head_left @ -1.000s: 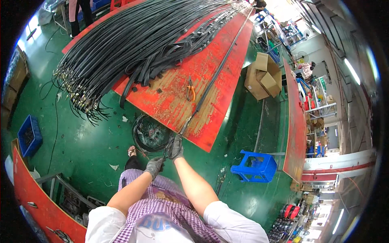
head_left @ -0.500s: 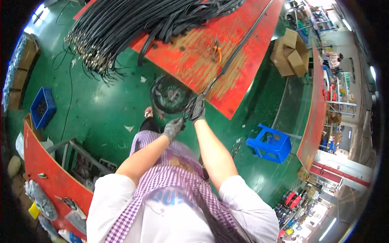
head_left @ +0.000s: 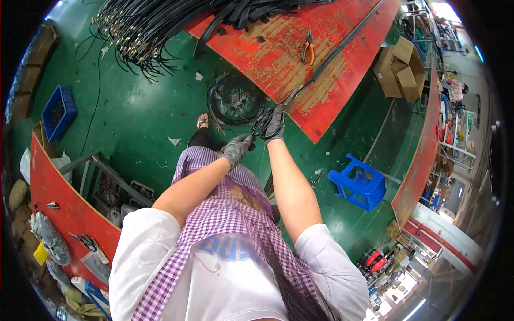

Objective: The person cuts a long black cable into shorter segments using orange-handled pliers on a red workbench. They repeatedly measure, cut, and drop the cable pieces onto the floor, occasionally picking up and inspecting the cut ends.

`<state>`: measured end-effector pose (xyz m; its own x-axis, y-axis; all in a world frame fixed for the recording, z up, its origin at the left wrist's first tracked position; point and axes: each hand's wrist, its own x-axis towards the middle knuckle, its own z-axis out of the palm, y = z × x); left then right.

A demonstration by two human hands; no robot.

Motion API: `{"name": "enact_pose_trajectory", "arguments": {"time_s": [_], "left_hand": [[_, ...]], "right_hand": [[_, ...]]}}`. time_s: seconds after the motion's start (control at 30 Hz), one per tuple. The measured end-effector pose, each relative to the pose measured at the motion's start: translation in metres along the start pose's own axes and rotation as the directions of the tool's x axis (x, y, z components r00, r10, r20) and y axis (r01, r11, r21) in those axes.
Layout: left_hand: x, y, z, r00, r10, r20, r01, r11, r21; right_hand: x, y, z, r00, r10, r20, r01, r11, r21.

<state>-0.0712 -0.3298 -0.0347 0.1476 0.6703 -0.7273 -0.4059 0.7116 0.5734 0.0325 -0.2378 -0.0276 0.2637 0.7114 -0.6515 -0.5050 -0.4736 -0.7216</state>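
Both my hands wear grey gloves, in front of the near corner of a red worn table (head_left: 342,91). My right hand (head_left: 274,124) is closed around a black cable (head_left: 261,122), which hangs in loose loops beside the fingers. From that hand the cable runs up over the tabletop into a long black sleeve (head_left: 334,53) toward the far right. Lower and to the left, my left hand (head_left: 236,151) closes on the cable near the bottom of the loops; its fingertips are partly hidden. Pliers with orange handles (head_left: 308,51) lie on the table, left of the sleeve.
A large bundle of black sleeved cables (head_left: 155,27) hangs over the table's far left edge. On the green floor are a round black coil (head_left: 217,109), a blue stool (head_left: 357,184), a blue crate (head_left: 58,113) and a cardboard box (head_left: 388,72). Another red table (head_left: 69,198) stands at left.
The whole view has shifted, so table and floor things sit higher and further right. Both hands keep their hold on the cable, and its loops show more openly beside the right hand.
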Motion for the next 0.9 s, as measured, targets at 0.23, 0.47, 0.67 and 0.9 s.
{"name": "enact_pose_trajectory", "arguments": {"time_s": [0.23, 0.47, 0.67, 0.9], "left_hand": [[0.002, 0.000, -0.004, 1.000, 0.014, 0.016, -0.014, 0.999, 0.047], [-0.001, 0.005, -0.002, 0.999, 0.024, 0.038, -0.026, 0.999, 0.046], [-0.011, 0.035, -0.005, 0.993, -0.113, -0.016, 0.112, 0.931, 0.346], [-0.015, 0.049, -0.016, 1.000, -0.009, -0.014, 0.014, 0.899, 0.437]], "right_hand": [[-0.008, -0.001, 0.006, 0.998, -0.045, -0.045, 0.043, 0.998, -0.047], [-0.010, -0.006, 0.009, 0.998, -0.037, -0.041, 0.036, 0.999, -0.026], [-0.011, -0.010, -0.026, 0.990, 0.119, 0.075, -0.113, 0.990, -0.079], [-0.104, -0.042, -0.119, 0.916, 0.187, 0.355, 0.360, 0.007, -0.933]]}}
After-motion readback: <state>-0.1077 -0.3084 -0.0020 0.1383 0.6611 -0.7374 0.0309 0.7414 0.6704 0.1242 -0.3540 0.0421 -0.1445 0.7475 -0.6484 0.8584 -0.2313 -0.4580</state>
